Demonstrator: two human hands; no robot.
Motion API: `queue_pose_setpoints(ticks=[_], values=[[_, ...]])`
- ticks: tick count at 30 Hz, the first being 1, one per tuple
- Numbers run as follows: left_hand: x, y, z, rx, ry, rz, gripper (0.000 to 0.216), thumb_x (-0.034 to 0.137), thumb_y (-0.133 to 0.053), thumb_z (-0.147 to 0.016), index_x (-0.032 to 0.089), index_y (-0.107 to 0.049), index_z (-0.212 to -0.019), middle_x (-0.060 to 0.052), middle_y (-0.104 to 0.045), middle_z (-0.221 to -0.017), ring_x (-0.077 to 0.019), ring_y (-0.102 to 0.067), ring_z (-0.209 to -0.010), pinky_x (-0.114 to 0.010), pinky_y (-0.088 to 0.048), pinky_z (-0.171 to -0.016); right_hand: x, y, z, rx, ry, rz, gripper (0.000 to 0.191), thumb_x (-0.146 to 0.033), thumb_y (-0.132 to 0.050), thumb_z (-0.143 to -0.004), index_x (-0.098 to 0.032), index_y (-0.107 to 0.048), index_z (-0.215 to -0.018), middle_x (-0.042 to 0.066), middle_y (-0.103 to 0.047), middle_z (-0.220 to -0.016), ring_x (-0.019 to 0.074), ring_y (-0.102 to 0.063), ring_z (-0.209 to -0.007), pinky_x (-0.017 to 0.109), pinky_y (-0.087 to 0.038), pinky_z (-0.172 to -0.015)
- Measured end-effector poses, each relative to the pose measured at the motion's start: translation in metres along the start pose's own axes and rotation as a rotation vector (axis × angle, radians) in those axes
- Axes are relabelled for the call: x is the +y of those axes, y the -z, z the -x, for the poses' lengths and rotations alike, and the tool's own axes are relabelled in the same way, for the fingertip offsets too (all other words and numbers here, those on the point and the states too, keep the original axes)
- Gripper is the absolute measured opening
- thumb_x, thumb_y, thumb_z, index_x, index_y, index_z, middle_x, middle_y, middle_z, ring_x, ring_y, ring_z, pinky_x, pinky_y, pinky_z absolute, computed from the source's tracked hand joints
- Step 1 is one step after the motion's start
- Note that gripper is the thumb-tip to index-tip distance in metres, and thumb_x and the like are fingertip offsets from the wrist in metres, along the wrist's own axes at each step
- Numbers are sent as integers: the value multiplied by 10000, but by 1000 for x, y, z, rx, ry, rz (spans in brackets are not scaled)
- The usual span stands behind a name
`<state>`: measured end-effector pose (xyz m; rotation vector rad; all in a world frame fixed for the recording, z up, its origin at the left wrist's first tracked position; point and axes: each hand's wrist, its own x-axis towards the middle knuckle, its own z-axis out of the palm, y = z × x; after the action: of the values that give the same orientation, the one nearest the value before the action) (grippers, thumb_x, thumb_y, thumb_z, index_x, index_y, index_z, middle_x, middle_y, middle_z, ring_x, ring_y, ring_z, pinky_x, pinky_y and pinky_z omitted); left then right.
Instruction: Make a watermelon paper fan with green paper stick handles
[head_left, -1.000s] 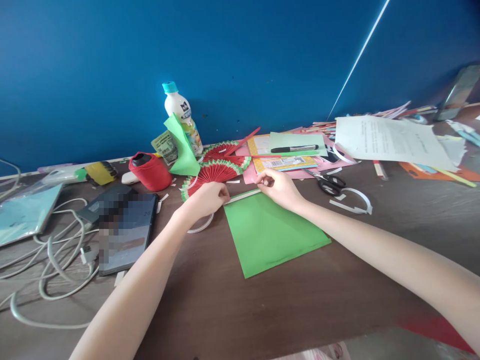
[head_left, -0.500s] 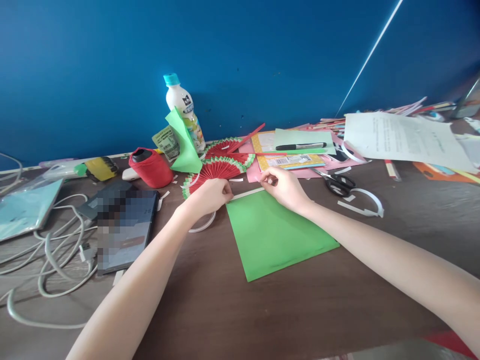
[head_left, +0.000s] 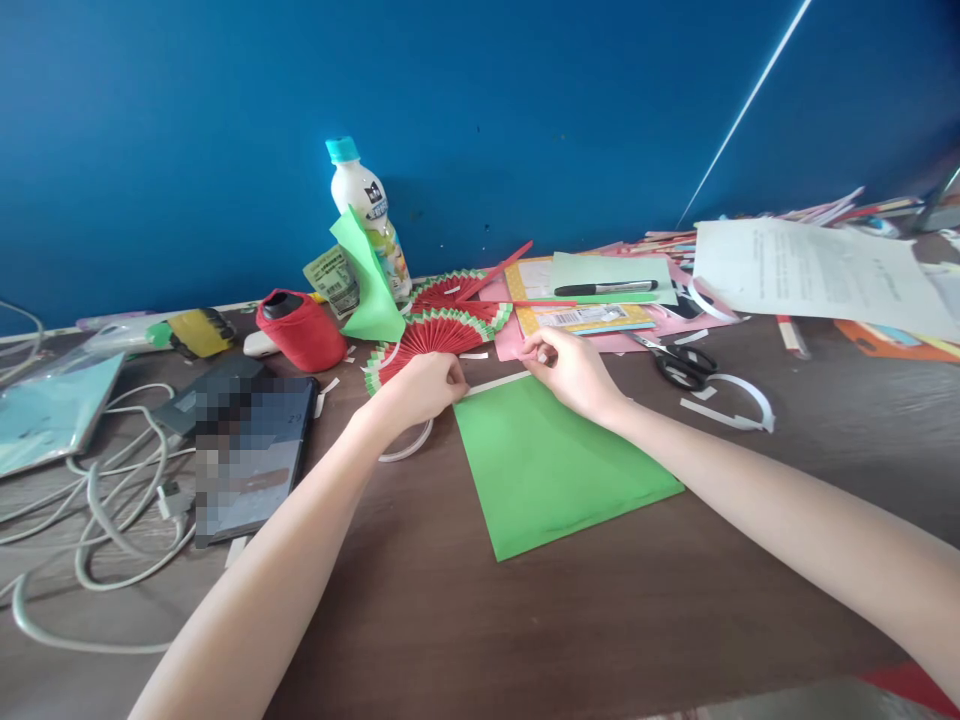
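Note:
A green sheet of paper point(head_left: 570, 460) lies flat on the table, with a narrow white strip point(head_left: 496, 384), which looks like tape, along its far edge. My left hand point(head_left: 426, 385) is closed at the paper's far left corner, its fingertips down on the strip's left end. My right hand point(head_left: 574, 370) is curled in a pinch over the right part of that edge; what sits between its fingertips is too small to make out. Part of a white ring point(head_left: 409, 447) shows beside my left wrist. Just beyond my left hand lie red pleated paper fans point(head_left: 431, 338) with green and white rims.
Black-handled scissors point(head_left: 679, 365) and a curled white strip point(head_left: 750, 405) are to the right. A bottle point(head_left: 367, 210) stands by the blue wall. At left are a phone point(head_left: 262, 470), cables point(head_left: 94, 500) and a red-wrapped object point(head_left: 304, 330). A marker point(head_left: 606, 289) rests on papers behind.
My right hand's fingertips have shifted slightly and lifted a little from the paper's edge. The left hand stays at the corner. The view has moved slightly.

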<state>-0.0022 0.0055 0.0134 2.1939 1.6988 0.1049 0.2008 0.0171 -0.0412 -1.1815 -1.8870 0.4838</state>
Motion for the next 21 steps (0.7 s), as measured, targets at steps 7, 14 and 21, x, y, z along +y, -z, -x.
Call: queue_pose_setpoints(ticks=[7, 14, 21], values=[[-4, -2, -2, -7, -6, 29, 136, 280, -513, -703, 181, -605, -720, -14, -655, -737, -143, -580, -665, -226, -425, -617, 2, 1, 0, -11, 1, 19, 31, -179, -540, -750, -176, -570, -759, 2, -532, -667, 130, -492, -622, 250, -377, -594], [-4, -1, -3, -18, -2, 46, 146, 289, -508, -695, 184, -609, -709, -18, -663, -744, -149, -581, -661, -231, -422, -593, 2, 0, 0, -2, -3, 25, 29, -164, -544, -743, -179, -569, -748, 7, -540, -673, 139, -504, -635, 262, -388, -615], [-4, -1, -4, -27, 3, 35, 140, 268, -515, -682, 183, -624, -708, -18, -672, -738, -148, -586, -664, -227, -430, -604, 3, 0, 0, -1, -5, 25, 27, -167, -546, -743, -179, -568, -751, 7, -544, -679, 141, -513, -644, 264, -393, -620]])
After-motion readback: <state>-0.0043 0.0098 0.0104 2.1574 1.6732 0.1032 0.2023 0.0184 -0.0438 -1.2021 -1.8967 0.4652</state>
